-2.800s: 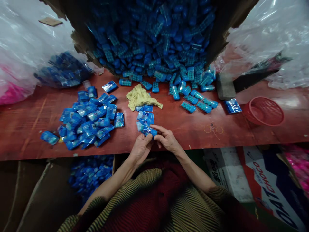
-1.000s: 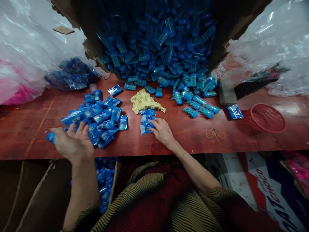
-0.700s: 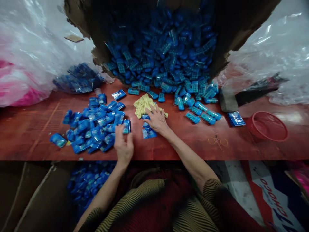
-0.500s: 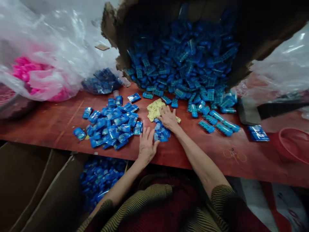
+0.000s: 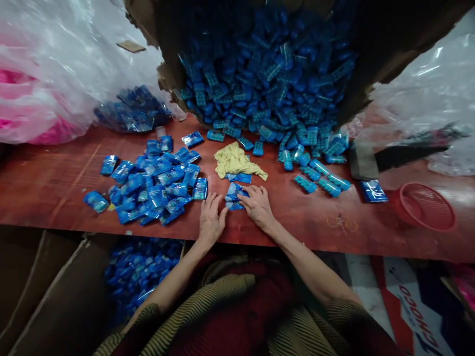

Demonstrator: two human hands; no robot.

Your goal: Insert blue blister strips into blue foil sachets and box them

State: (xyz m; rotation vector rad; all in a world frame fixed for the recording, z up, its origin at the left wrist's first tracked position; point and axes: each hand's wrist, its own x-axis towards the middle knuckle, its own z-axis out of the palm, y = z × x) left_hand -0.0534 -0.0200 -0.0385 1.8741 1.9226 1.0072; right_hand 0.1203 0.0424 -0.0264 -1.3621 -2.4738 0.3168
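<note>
Flat blue printed packets (image 5: 233,190) lie on the red table in front of me. My right hand (image 5: 257,206) has its fingers bent down over them, the fingertips pinching at the right edge of a packet. Just left of these, my left hand (image 5: 213,219) rests on the table with fingers stretched and holds nothing. A crumpled yellow cloth (image 5: 237,161) lies beyond my hands, partly over another blue packet (image 5: 239,177). To the left of my left hand spreads a heap of filled blue packets (image 5: 156,183).
A torn cardboard box (image 5: 168,74) spills blue-capped tubes (image 5: 304,183) onto the table (image 5: 282,222). At the right are a dark-handled scoop-like tool (image 5: 363,160) and a red basket (image 5: 425,207). Plastic bags (image 5: 89,59) stand back left. More blue packets (image 5: 144,269) lie below the table edge.
My right hand has come off the yellow cloth and drawn back toward me onto the flat packets. My left hand stays beside them. The camera view has shifted.
</note>
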